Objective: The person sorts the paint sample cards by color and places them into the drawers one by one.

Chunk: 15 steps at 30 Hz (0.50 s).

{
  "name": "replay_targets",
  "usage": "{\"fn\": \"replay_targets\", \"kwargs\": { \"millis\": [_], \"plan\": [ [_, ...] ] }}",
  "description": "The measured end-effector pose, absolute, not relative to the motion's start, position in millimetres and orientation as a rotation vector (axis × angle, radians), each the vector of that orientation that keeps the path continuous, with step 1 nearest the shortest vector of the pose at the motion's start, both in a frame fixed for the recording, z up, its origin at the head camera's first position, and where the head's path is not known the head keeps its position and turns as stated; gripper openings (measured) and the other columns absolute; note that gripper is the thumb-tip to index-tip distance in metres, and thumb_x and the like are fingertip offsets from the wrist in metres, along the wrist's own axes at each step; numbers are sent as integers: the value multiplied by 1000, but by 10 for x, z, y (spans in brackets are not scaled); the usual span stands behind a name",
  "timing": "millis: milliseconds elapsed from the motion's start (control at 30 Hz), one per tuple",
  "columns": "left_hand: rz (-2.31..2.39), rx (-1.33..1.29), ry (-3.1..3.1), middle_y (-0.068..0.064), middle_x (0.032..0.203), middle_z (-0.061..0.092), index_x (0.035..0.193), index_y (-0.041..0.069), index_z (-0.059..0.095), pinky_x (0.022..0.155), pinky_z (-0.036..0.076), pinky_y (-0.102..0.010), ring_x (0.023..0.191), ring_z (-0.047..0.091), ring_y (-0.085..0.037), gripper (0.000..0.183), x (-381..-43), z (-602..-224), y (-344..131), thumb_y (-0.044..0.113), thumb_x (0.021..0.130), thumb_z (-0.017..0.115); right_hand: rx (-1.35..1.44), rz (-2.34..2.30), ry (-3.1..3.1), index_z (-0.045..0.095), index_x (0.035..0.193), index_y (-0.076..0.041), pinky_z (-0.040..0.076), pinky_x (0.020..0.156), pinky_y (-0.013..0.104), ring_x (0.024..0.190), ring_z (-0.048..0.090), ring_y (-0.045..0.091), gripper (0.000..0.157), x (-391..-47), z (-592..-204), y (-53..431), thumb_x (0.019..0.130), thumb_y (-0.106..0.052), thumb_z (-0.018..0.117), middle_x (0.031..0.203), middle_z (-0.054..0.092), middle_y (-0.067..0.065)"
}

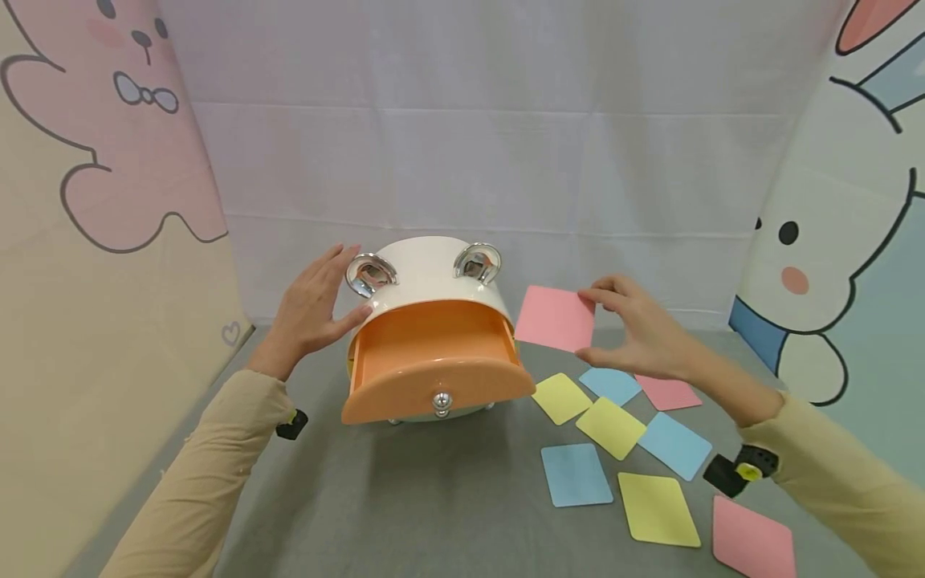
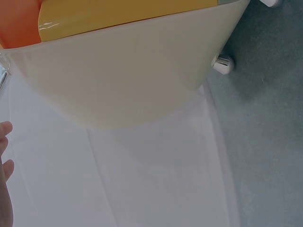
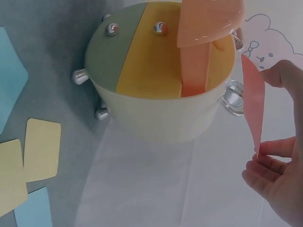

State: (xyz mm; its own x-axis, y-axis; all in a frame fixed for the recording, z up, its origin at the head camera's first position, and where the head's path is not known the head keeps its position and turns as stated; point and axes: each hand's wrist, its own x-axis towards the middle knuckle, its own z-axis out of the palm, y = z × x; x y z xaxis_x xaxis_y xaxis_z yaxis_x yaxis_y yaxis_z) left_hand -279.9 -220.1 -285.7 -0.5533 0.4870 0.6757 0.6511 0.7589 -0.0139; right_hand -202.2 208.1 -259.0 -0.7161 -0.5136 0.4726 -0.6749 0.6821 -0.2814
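Note:
A white rounded drawer box (image 1: 426, 261) with shiny ear-like pieces on top has its orange top drawer (image 1: 405, 393) pulled out. My left hand (image 1: 311, 301) rests at the box's left side, thumb tip at the rim beside the drawer and fingers straight near the left silver ear (image 1: 371, 274). To the right of the box, my right hand (image 1: 643, 337) pinches a pink square card (image 1: 552, 319) between thumb and fingers, raised above the table. The right wrist view shows that card edge-on, plus a yellow drawer front (image 3: 147, 61) and a green one (image 3: 111, 54) under the orange drawer.
Several blue, yellow and pink cards lie on the grey table right of the box, among them a blue card (image 1: 576, 475), a yellow card (image 1: 658, 510) and a pink card (image 1: 753, 538). A white cloth (image 1: 614, 168) hangs behind, with cartoon-printed panels at both sides.

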Motion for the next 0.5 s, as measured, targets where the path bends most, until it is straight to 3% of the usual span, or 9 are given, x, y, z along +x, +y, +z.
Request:
{"fn": "replay_targets", "kwargs": {
  "millis": [233, 500],
  "plan": [
    [-308, -847, -2267, -16, 139, 38, 143, 8, 26, 105, 27, -49, 131, 30, -31, 84, -2795, -2857, -2208, 67, 84, 32, 1027, 670, -2615, 51, 125, 0, 48, 80, 39, 104, 45, 20, 68, -2072, -2419, 1726, 69, -30, 76, 116, 46, 6],
    [-311, -851, -2262, -15, 139, 39, 143, 8, 27, 105, 27, -49, 131, 30, -31, 83, -2801, -2858, -2208, 67, 84, 33, 1204, 668, -2585, 51, 125, 1, 47, 82, 37, 103, 45, 22, 68, -2180, -2400, 1360, 71, -34, 72, 115, 46, 10]
  ]
}}
